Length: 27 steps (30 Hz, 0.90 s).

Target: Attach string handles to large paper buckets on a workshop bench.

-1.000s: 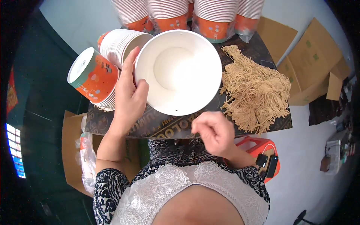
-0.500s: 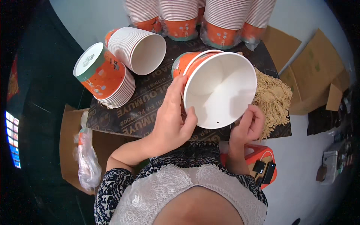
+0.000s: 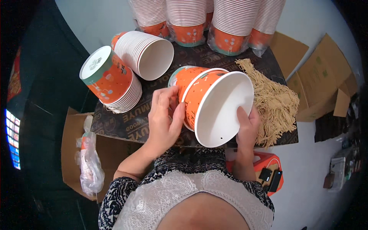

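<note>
Beside my left fingers (image 3: 177,119), dark capitals (image 3: 188,111) mark the orange paper bucket (image 3: 214,105); tan capitals (image 3: 138,122) repeat over the black counter (image 3: 120,132); the upturned bucket (image 3: 109,78) bears base print (image 3: 96,63) I can't make out.

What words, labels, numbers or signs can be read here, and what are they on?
I won't copy out wording, but print shows here:
Black tabletop: large tan lettering, readable in parts, partly covered.
Front cup being held: dark lettering on its orange side, partly out of sight.
Upturned cup at left: dark mark on its white base, too blurred to read.
Cardboard box at right: green marks, too faint.
</note>
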Motion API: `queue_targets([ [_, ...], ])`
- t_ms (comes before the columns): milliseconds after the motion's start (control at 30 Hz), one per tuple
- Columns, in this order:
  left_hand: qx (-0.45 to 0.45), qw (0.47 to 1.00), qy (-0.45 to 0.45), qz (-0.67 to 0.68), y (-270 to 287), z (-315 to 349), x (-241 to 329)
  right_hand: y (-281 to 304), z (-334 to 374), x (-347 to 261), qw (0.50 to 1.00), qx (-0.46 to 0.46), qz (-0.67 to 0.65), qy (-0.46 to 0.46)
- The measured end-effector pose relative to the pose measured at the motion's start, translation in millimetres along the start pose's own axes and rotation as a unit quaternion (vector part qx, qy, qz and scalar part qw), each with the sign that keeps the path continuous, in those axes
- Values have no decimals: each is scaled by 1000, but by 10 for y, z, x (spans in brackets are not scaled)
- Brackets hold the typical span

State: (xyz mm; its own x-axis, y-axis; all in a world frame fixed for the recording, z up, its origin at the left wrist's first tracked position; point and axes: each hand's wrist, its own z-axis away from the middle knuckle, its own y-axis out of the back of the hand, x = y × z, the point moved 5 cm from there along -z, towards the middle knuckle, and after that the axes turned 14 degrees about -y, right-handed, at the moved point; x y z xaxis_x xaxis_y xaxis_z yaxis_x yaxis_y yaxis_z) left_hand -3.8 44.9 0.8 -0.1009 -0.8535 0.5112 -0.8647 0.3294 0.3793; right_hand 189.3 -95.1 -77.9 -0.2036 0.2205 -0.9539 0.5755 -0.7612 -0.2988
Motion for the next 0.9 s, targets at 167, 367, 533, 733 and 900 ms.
queue_targets([
  [167, 30, 994, -32, -96, 111, -150, -125, 16, -32, -11, 991, -47, -116, -41],
  [367, 92, 986, -9, -141, 205, -546, -739, 135, 86, -325, 935, -19, -345, -83],
  [533, 113, 977, 68, -169, 335, -730, -1114, 423, 37, -486, 998, -27, -39, -45],
  [733, 127, 973, 55, -186, 406, -696, -1068, 297, -68, -413, 972, -71, 201, -99],
  [900, 117, 957, -195, -179, 491, -536, -261, -87, -181, -547, 939, -84, 330, -41],
])
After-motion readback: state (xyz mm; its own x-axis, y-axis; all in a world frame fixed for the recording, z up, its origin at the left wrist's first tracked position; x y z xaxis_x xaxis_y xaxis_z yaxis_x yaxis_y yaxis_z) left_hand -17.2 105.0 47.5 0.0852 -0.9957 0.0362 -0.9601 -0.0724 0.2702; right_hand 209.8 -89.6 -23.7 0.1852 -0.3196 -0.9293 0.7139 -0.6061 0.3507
